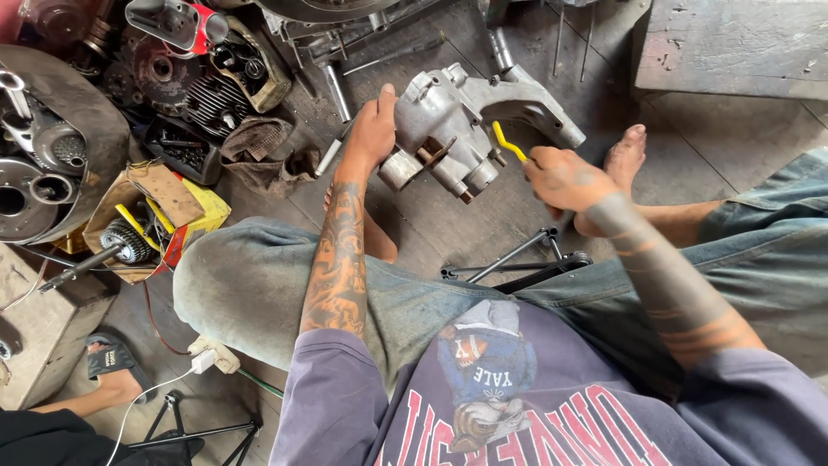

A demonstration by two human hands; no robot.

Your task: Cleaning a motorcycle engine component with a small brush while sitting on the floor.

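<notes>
Grey, bumpy metal engine part (466,129) sits on the dusty floor (716,147) between the knees. The left hand (373,129) grips its side, and the right hand (565,177) is closed around a thin yellow bent tool (507,142) touching it.

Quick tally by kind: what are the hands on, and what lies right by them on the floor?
Grey metal engine casing, held by left hand: 1
Yellow-handled tool, in right hand: 1
Black metal rod frame: 1
Total: 3
</notes>
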